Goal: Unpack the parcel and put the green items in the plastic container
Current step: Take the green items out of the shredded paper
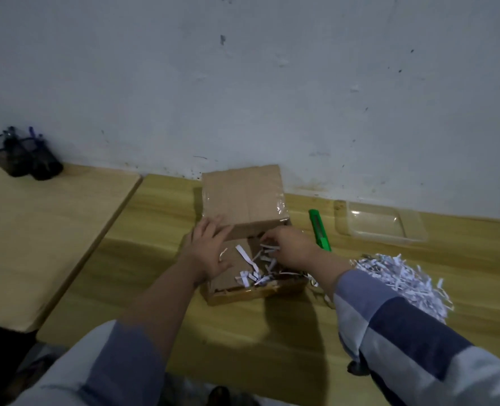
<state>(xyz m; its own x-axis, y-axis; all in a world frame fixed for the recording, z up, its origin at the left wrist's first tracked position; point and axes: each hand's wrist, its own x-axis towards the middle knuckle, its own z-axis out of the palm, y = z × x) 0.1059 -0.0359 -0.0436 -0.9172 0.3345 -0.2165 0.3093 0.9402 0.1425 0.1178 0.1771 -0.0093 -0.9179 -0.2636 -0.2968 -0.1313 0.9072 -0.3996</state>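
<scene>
The unpacking was midway — the left hand lay flat, fingers straight, on the open brown cardboard parcel while the right hand pinched white shredded paper inside; next, probably, digging deeper for green items.

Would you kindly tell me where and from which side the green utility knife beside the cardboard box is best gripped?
Grip the green plastic utility knife across its long, narrow body near the middle, coming from above with the right hand, which is nearest. It lies flat on the yellow wooden table, apart from the brown cardboard box, so both long edges look free for pinching.
</scene>
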